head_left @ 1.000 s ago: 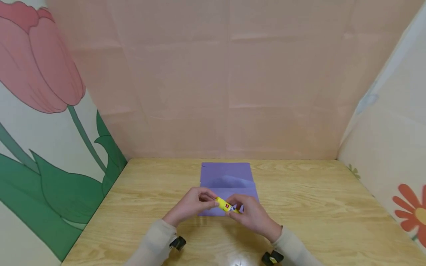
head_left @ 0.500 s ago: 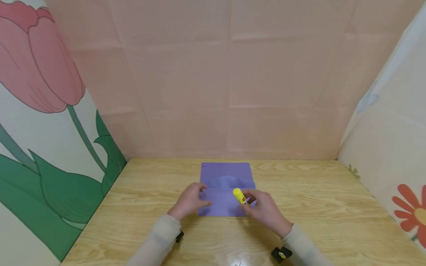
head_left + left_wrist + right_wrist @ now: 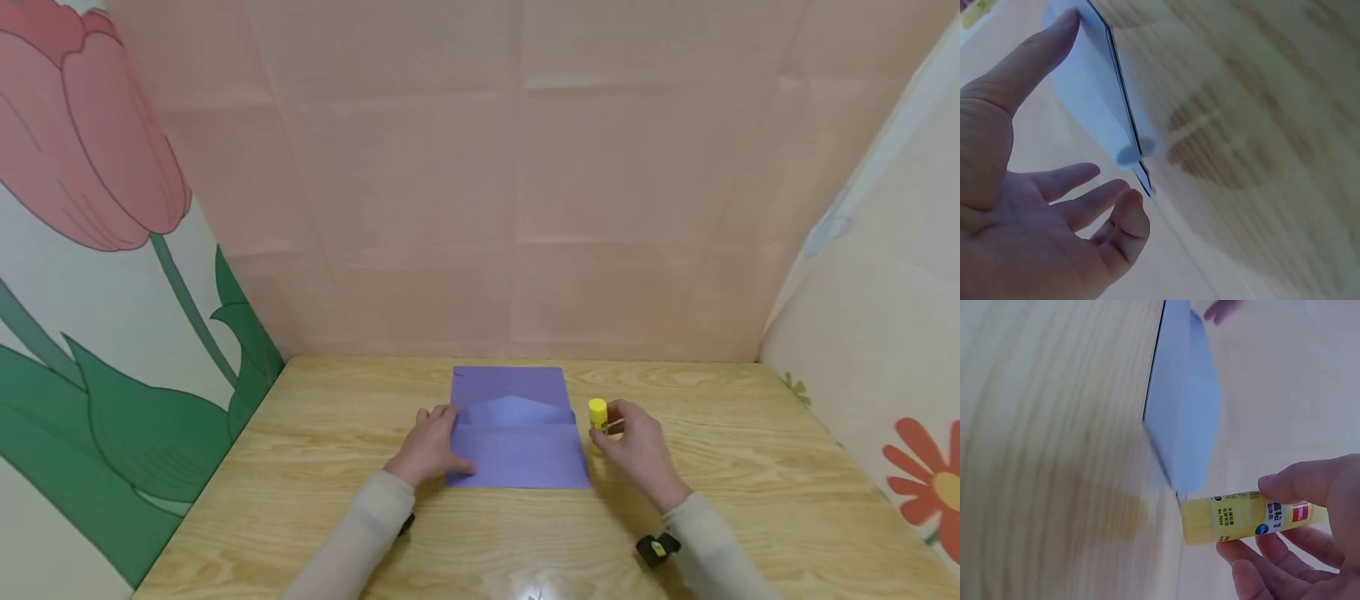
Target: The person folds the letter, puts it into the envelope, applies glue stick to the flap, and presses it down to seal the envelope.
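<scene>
The left hand [image 3: 429, 446], fingers relaxed and straight, is resting on the left edge of the folded purple paper envelope [image 3: 517, 442], which is lying flat on the wood-grain table [image 3: 750, 467]. Just right of the envelope, the right hand [image 3: 637, 450] is pinching an upright, apparently capped, cylindrical yellow glue stick [image 3: 597, 414].

Matt purple paper envelope [image 3: 517, 446], glossy yellow plastic glue stick [image 3: 597, 414], smooth wood-grain table [image 3: 750, 467]

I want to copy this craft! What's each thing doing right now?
Envelope: flat on the table, flap open.
Glue stick: capped, upright, beside the envelope.
Right hand: holds the glue stick.
Left hand: fingers straight, resting on the envelope's left edge.
</scene>
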A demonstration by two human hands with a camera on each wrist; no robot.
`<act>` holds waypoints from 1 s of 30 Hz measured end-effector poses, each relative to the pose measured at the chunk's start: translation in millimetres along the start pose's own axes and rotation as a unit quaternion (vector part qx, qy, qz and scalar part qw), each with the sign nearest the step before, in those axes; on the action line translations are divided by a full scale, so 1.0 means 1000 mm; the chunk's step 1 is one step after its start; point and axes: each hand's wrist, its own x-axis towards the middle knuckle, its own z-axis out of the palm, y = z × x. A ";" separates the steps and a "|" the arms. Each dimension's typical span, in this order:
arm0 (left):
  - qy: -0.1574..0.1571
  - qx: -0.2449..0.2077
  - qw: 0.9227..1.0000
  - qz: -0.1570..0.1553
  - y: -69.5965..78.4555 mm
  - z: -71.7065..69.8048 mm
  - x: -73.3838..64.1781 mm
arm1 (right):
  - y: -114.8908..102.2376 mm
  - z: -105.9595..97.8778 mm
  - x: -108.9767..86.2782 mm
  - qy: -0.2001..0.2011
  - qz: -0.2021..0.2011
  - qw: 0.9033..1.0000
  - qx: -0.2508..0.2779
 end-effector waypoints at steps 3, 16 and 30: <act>-0.006 0.000 1.000 0.006 -0.001 -0.001 0.002 | 0.009 -0.006 0.003 0.010 0.012 1.000 -0.006; -0.020 0.000 1.000 0.018 -0.002 -0.002 0.003 | 0.036 -0.016 0.005 0.002 0.072 0.997 -0.013; -0.010 0.025 0.999 0.018 0.006 -0.001 -0.001 | 0.037 -0.024 0.003 -0.029 0.065 0.996 -0.050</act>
